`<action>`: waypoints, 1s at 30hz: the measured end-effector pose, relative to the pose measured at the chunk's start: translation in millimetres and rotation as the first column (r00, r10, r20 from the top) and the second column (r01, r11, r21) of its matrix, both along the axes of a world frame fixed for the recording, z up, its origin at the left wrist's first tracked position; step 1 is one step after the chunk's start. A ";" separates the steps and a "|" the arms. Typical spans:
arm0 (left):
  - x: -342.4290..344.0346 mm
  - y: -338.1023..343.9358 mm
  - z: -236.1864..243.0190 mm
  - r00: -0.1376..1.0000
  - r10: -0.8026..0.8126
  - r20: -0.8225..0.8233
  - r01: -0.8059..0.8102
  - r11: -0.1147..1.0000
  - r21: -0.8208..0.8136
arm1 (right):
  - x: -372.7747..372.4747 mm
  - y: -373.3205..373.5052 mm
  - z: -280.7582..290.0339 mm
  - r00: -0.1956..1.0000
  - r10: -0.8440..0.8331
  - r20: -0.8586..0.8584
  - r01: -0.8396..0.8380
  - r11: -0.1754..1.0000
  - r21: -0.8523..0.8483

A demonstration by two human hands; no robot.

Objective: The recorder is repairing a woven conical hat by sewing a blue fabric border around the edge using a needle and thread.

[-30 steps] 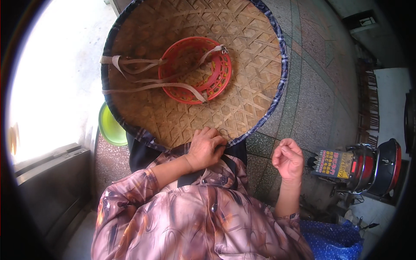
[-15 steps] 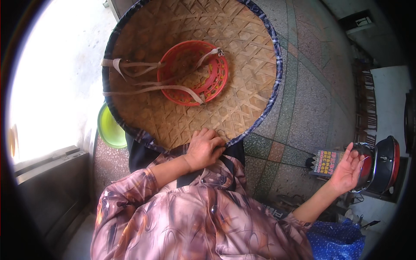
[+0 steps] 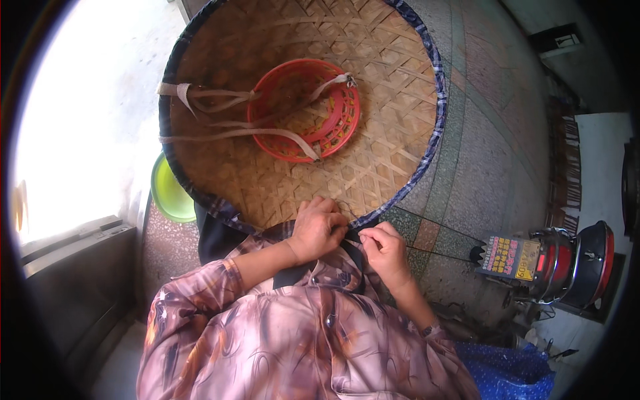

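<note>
A large round woven bamboo basket leans on my lap, its inside facing me. Dark blue plaid cloth binds its rim. My left hand is closed over the near edge, fingers bent at the rim and cloth. Just right of it, my right hand is pinched beside the rim, thumb against the fingers; whatever is in the pinch is too small to make out. A short dark thread-like line shows by the left fingertips. Inside the basket sits a red plastic basket with pale cloth straps.
A green basin stands on the floor at the left, near a bright doorway. On the right are a motorbike with a plate-like sign and a blue dotted cloth. Speckled floor tiles stretch beyond the basket.
My right hand has come in from far right to the near rim, its fingers going from spread to pinched. The left hand stays at the rim. Both baskets shift slightly right in view.
</note>
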State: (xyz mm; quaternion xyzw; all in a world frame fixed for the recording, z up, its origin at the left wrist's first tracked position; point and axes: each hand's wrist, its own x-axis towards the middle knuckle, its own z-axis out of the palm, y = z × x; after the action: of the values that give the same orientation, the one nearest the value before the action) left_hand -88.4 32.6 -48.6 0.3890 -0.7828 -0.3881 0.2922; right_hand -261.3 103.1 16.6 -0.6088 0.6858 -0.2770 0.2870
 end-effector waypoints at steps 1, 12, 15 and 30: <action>-0.4 1.4 -0.2 1.000 -0.004 -0.003 0.004 1.000 0.016 | 1.2 -0.2 -1.8 0.999 -0.032 -0.029 0.032 0.999 -0.008; 1.5 -0.1 0.5 1.000 -0.002 -0.015 0.002 1.000 0.018 | 3.2 1.1 -18.9 0.999 -0.009 -0.032 0.009 1.000 -0.015; 1.5 -0.1 0.4 1.000 -0.001 -0.017 0.001 1.000 0.021 | 2.6 1.1 -19.2 1.000 -0.014 -0.018 0.013 1.000 -0.013; 2.0 -0.5 0.3 1.000 -0.011 -0.012 0.011 1.000 -0.007 | 9.4 -3.7 -17.8 0.998 0.000 -0.070 -0.004 0.998 -0.060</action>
State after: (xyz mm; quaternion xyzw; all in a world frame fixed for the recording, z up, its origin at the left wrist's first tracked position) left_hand -86.4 32.1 -48.4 0.3814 -0.7843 -0.3893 0.2964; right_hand -251.9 99.5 -1.3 -0.6272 0.6863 -0.2755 0.2446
